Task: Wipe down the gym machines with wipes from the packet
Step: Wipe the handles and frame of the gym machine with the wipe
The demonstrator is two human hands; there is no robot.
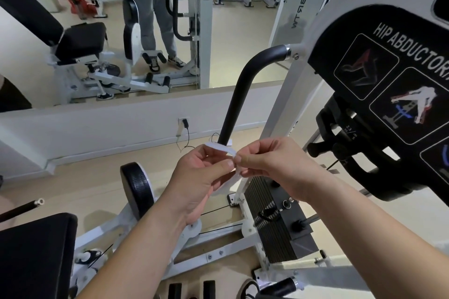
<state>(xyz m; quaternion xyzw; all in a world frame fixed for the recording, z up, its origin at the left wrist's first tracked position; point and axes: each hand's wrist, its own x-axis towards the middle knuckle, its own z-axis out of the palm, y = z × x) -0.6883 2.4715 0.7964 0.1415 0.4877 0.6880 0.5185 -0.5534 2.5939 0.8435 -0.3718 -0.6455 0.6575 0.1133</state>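
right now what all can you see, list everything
wipe: 1, white, pinched between both hands
handle bar: 1, black, curved, behind the hands
hip abductor placard: 1, black, upper right
weight stack: 1, dark grey, below the right hand
thigh pad: 1, black, round, left of the hands
seat pad: 1, black, bottom left
mirror: 1, wall ahead
wall socket: 1, white, below the mirror
left hand: 1, pinches wipe
right hand: 1, pinches wipe

- I am using two hands, my left hand (196, 177) and my right hand (274, 167).
- I am pinching one wipe (220, 147).
- I am facing one black handlebar (243, 94), one weight stack (274, 221), one round pad (137, 189) and one wall socket (183, 124).
- I am seeing one placard (340, 39) showing three diagram panels.
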